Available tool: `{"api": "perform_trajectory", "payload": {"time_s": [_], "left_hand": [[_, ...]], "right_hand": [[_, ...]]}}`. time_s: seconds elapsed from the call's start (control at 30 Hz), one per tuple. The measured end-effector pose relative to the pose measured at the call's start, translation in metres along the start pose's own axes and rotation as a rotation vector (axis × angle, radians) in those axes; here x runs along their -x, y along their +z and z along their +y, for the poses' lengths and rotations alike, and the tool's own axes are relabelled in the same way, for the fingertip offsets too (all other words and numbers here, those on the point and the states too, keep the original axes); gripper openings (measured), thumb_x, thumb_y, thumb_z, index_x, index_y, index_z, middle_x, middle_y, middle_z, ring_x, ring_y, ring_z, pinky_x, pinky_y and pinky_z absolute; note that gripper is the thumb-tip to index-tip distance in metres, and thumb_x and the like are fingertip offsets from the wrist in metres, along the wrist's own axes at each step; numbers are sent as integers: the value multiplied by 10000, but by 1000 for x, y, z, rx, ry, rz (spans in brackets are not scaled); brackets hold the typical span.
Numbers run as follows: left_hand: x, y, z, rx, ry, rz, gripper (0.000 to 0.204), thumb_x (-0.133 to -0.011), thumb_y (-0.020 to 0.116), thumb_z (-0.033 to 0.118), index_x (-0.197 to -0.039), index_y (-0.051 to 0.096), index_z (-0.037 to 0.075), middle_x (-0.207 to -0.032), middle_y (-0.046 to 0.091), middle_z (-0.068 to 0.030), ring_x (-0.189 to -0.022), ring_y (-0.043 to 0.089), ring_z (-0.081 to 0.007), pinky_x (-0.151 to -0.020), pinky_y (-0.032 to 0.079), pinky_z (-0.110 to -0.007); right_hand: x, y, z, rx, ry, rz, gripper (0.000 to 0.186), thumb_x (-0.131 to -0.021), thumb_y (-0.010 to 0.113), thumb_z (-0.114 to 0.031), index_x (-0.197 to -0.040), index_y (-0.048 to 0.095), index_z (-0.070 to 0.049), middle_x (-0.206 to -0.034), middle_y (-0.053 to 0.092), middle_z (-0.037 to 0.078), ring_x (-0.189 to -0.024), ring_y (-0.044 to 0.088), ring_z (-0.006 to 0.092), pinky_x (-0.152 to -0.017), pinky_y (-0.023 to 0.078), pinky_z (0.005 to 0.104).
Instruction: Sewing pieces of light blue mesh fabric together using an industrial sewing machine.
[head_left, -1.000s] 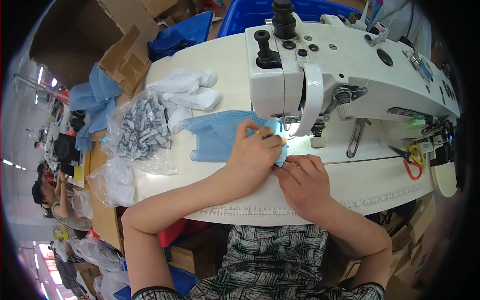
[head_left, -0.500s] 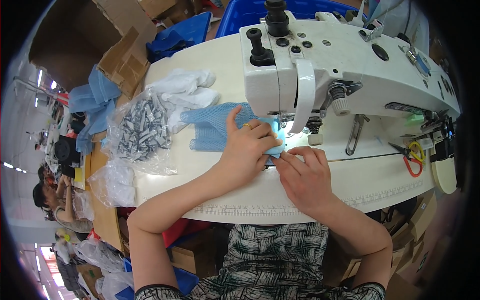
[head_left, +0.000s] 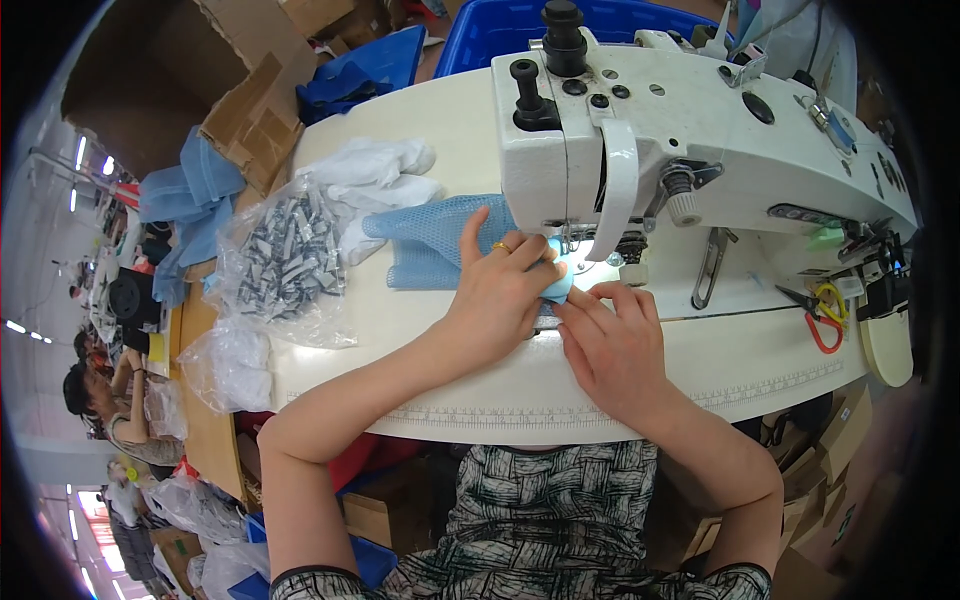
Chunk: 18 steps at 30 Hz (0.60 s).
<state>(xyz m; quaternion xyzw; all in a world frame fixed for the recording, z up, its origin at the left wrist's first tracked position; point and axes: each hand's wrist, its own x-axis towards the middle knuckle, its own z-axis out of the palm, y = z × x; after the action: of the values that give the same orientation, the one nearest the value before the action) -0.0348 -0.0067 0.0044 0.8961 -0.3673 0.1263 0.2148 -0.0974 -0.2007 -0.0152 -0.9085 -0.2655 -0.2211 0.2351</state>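
Observation:
A white sewing machine [head_left: 700, 130] stands on a cream sewing table [head_left: 760, 350]. A piece of light blue mesh fabric [head_left: 430, 245] lies flat on the table, reaching under the machine's needle area. My left hand [head_left: 500, 295], with a ring on one finger, presses down on the fabric just left of the presser foot. My right hand [head_left: 615, 350] rests beside it, fingertips touching the fabric's edge in front of the needle. The needle itself is hidden behind my fingers.
A clear bag of small grey parts [head_left: 285, 260] and white cloth pieces [head_left: 375, 175] lie at the table's left. Red-and-yellow-handled snips [head_left: 820, 315] sit at the right. Cardboard boxes [head_left: 250, 110] and a blue crate [head_left: 500, 25] stand behind. Another person [head_left: 100, 400] works at far left.
Both hands have slid a little farther toward the needle with the blue fabric; the view has shifted slightly.

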Motion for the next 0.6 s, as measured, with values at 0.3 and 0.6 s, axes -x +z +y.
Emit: {"api": "perform_trajectory", "payload": {"time_s": [0.3, 0.6], "left_hand": [[-10, -48, -4, -43, 85, -48, 230, -861, 759, 252, -995, 686, 80, -1084, 646, -59, -1149, 599, -257, -1174, 94, -708], [-17, -53, 5, -110, 159, -94, 117, -900, 701, 132, -986, 647, 75, -963, 685, -50, -1069, 630, -265, -1118, 262, -589]], "right_hand": [[-4, 0, 8, -79, 1, -2, 319, -849, 728, -156, -1154, 700, -68, -1190, 678, 69, -1039, 595, 273, -945, 439, 430], [-33, 15, 7, -461, 340, -195, 190, -878, 740, -195, -1011, 732, -59, -905, 693, 112, -788, 651, 279, -859, 448, 426]]}}
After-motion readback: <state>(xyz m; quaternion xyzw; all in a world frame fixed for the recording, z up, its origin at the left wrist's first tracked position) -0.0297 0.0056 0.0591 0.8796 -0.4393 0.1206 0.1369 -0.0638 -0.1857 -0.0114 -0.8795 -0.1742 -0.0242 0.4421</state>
